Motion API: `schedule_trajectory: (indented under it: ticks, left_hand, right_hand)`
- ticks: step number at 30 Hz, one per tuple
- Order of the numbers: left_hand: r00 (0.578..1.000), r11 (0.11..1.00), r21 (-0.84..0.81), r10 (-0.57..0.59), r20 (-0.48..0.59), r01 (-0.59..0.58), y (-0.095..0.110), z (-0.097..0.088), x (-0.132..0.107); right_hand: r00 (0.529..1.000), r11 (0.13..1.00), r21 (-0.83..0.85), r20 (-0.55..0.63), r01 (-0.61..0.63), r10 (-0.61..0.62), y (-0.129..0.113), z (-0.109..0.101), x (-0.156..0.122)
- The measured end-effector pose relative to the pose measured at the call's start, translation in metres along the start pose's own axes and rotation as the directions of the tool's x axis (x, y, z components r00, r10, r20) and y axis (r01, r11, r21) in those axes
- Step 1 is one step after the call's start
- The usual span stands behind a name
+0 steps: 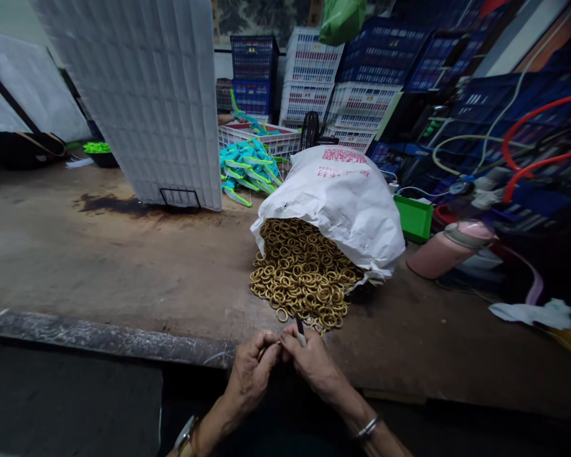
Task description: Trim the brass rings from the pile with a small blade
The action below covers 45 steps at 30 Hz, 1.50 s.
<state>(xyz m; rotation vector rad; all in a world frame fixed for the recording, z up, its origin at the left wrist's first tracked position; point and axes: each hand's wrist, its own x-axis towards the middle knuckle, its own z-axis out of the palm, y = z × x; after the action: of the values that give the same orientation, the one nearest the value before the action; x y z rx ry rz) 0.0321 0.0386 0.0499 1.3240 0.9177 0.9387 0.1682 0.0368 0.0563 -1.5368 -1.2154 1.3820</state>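
My left hand (250, 373) and my right hand (313, 362) meet at the near edge of the workbench (124, 266), fingers pinched together. A brass ring (272, 346) shows between the fingertips of the left hand. The right hand grips a thin dark tool (300, 329) that sticks up from its fingers. Just beyond the hands lies a heap of brass rings (299, 273) spilling from a white sack (342, 203) lying on its side.
A white woven sack panel (143, 95) stands at the back left. Teal plastic parts (250, 166) lie piled behind. Blue and white crates (323, 70) are stacked at the back. A green tray (413, 218), a pink flask (450, 249) and red hoses (533, 139) are at right.
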Motion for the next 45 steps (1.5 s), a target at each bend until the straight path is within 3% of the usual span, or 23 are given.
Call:
schedule_trajectory:
  ticks: [3,7,11,13,18,24,29,33,37,45]
  left_hand:
    - [0.995,0.994,-0.051,-0.101,-0.001,0.101,0.000,0.000,-0.001]
    - [0.955,0.938,-0.186,-0.276,0.110,0.293,0.002,-0.001,-0.003]
    - [0.928,0.875,-0.312,-0.340,0.151,0.371,0.005,-0.001,-0.003]
    - [0.929,0.871,-0.322,-0.351,0.118,0.370,0.006,-0.001,-0.002]
    - [0.951,0.904,-0.300,-0.307,0.037,0.304,0.002,0.001,-0.002]
    - [0.977,0.959,-0.197,-0.211,-0.017,0.204,-0.010,0.001,-0.002]
    - [0.969,0.958,-0.153,-0.246,0.006,0.244,-0.003,-0.001,-0.008]
    - [0.947,0.927,-0.197,-0.302,0.108,0.318,0.011,0.000,-0.018]
    - [0.924,0.825,-0.414,-0.339,0.179,0.383,0.012,-0.002,-0.019]
    - [0.927,0.716,-0.601,-0.352,0.129,0.356,0.004,-0.009,-0.013]
  right_hand:
    - [0.997,0.990,-0.127,-0.042,0.060,-0.065,0.003,0.001,0.003]
    - [0.997,0.990,-0.124,0.011,0.072,-0.072,0.005,0.000,0.004]
    - [0.994,0.977,-0.189,-0.021,0.099,-0.104,0.008,-0.002,0.003]
    - [0.982,0.922,-0.356,-0.049,0.152,-0.180,0.011,-0.003,0.000]
    - [0.969,0.688,-0.688,0.094,0.229,-0.228,0.017,-0.001,-0.006]
    - [0.977,0.554,-0.809,0.114,0.197,-0.181,0.020,0.002,-0.007]
    - [0.983,0.458,-0.875,0.096,0.158,-0.157,0.022,0.001,-0.003]
    - [0.983,0.429,-0.900,0.003,0.081,-0.181,0.021,-0.003,0.005]
    - [0.964,0.451,-0.892,-0.086,0.038,-0.252,0.017,-0.001,0.014]
    - [0.953,0.409,-0.911,-0.173,-0.059,-0.249,0.001,0.009,0.023]
